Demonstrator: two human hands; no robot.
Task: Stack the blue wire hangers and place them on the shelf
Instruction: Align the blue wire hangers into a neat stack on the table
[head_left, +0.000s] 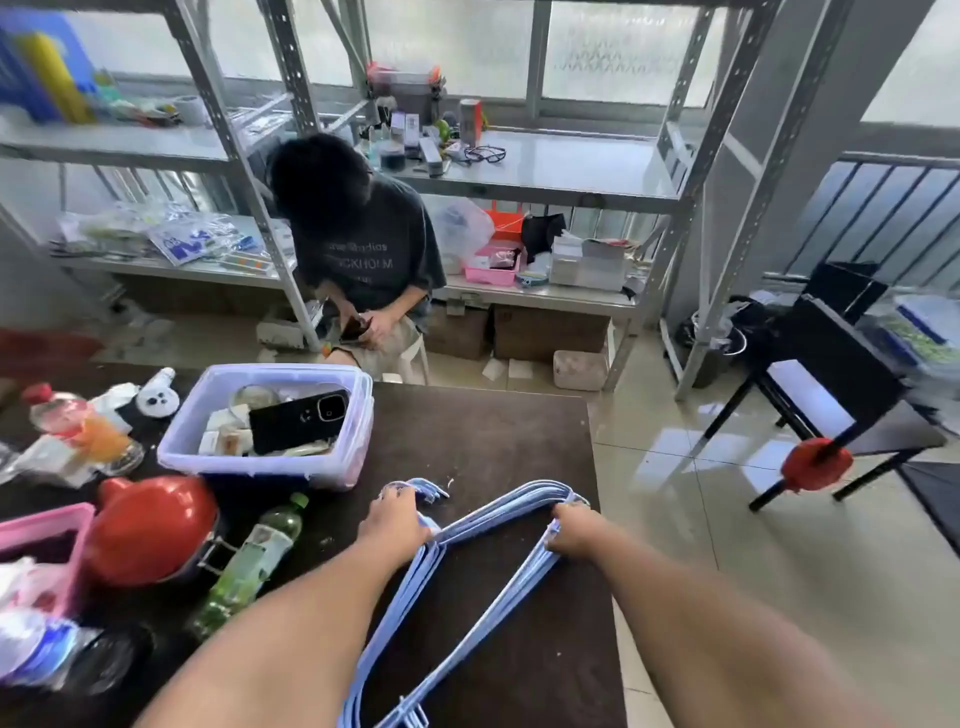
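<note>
**Setting: storeroom / workroom**

Slotted-angle metal shelving (524, 171) along frosted windows (613, 47), loaded with boxes, bagged supplies, small bottles. Cardboard cartons (545, 332) on tiled floor under the shelves. Dark worktable (493, 441) cluttered with a plastic bin (343, 457) of oddments. Second person seated (363, 260) by the shelving.

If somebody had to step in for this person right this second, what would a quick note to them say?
Left hand: grip closed on the hook end of the blue wire hangers.
Right hand: grip closed on the bundle's far corner.
The hangers lie as one gathered stack on the dark table, near its right edge.
Done: stacking looks about finished.
Left: lift the bundle and carry it to the metal shelf across the room; a seated person is in front of it.
</note>
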